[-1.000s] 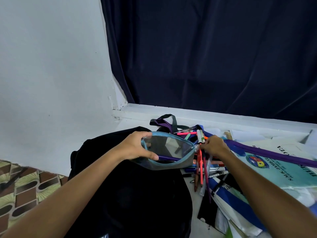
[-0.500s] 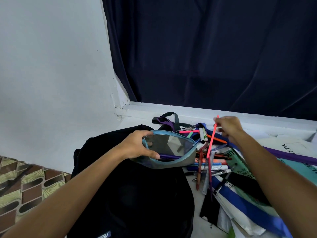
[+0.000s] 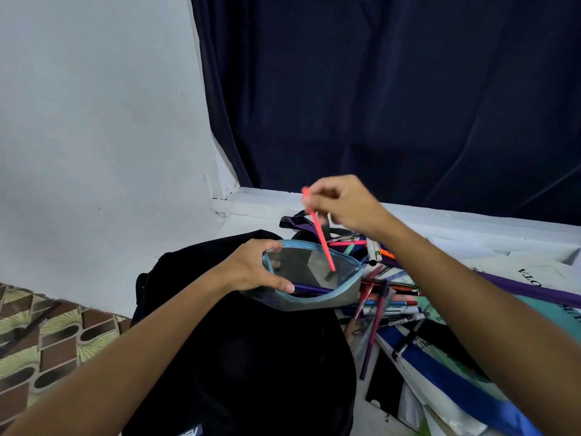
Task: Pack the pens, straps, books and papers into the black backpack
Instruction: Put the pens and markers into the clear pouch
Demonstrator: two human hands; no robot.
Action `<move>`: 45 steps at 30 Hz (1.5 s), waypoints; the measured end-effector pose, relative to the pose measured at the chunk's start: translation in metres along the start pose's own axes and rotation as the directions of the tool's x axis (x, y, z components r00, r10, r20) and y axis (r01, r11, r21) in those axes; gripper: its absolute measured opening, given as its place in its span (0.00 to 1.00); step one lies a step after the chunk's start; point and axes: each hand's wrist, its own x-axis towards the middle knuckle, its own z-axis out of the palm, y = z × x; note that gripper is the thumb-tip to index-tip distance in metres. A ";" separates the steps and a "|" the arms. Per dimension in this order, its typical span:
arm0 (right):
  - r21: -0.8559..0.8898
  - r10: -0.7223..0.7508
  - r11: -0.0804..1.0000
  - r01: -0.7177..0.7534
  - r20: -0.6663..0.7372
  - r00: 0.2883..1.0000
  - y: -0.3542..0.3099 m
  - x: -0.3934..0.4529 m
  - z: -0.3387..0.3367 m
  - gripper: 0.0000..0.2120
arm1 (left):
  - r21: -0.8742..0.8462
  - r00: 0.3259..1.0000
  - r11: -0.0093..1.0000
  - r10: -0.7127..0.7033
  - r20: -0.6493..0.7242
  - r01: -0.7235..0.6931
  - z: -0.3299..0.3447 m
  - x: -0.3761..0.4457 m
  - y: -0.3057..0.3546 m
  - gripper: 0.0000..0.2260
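The black backpack [image 3: 251,357] lies on the white surface in front of me. My left hand [image 3: 251,269] grips the left rim of a grey pencil pouch [image 3: 317,295] with blue zip edging, held open above the backpack. A purple pen [image 3: 309,289] lies inside it. My right hand [image 3: 344,202] pinches a pink pen [image 3: 320,236] near its top; its lower tip points down into the pouch's mouth. A pile of loose pens [image 3: 386,297] lies right of the pouch. Books and papers [image 3: 456,366] and a purple strap [image 3: 528,289] spread to the right.
A white wall [image 3: 94,136] stands on the left and a dark curtain [image 3: 393,105] hangs behind the white ledge [image 3: 471,221]. A patterned mat [image 3: 47,338] covers the floor at lower left. A second purple strap [image 3: 295,222] loops behind the pouch.
My right hand lifted the pink pen out of the pile, carried it up and left, and now holds it tip-down over the open pouch. The left hand kept its hold on the pouch.
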 end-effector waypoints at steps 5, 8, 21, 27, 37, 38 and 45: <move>-0.410 0.205 0.911 -0.039 0.369 0.907 0.019 0.003 0.029 0.04 | 0.044 1.000 0.999 0.005 -0.013 -0.004 -0.001 0.002 -0.005 0.46; -0.447 0.273 0.890 -0.093 0.358 0.893 0.026 0.002 0.029 0.05 | 0.048 1.000 0.999 0.009 -0.024 -0.008 -0.001 0.001 -0.002 0.47; -0.447 0.591 0.646 -0.619 -0.220 0.776 0.121 -0.054 -0.055 0.08 | -0.091 1.000 0.995 0.027 -0.009 -0.028 0.001 -0.002 -0.001 0.38; -0.457 0.591 0.719 -0.523 0.006 0.807 0.141 -0.075 -0.042 0.06 | -0.064 0.998 0.996 0.061 -0.026 -0.062 0.002 -0.001 -0.002 0.30; -0.649 0.553 0.678 -0.345 0.141 0.821 0.149 -0.071 -0.032 0.09 | -0.040 1.000 0.999 0.007 -0.005 -0.007 0.001 0.001 -0.010 0.56; -0.645 0.548 0.688 -0.333 0.160 0.821 0.148 -0.071 -0.034 0.10 | -0.038 1.000 0.999 0.014 0.001 -0.014 0.001 0.001 -0.010 0.56; -0.619 0.542 0.714 -0.326 0.194 0.818 0.144 -0.075 -0.043 0.06 | -0.036 1.000 0.999 0.020 0.021 -0.019 0.001 0.001 -0.005 0.59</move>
